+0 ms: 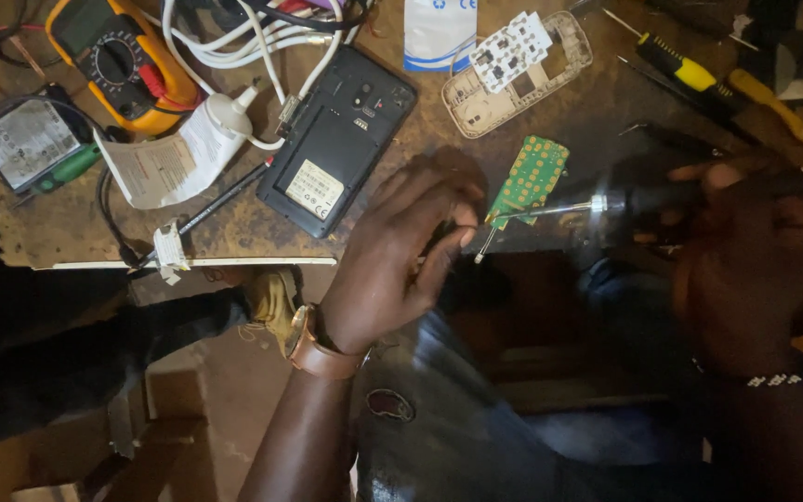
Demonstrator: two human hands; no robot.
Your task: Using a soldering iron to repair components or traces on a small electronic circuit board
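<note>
My left hand (400, 256), with a brown watch on its wrist, pinches a small dark part by the edge of a green circuit board (530, 177). My right hand (745, 251) grips the dark handle of a soldering iron (606, 203). Its metal shaft points left, and the tip meets the lower corner of the green board near my left fingers. The part under my left fingertips is too blurred to tell apart.
On the worn workbench (67, 223) lie an opened black phone (336, 139), a white phone frame with a keypad board (518, 70), an orange multimeter (118, 60), white cables, a paper-wrapped tube (178, 158), yellow-handled screwdrivers (685, 70) and a battery pack (30, 139).
</note>
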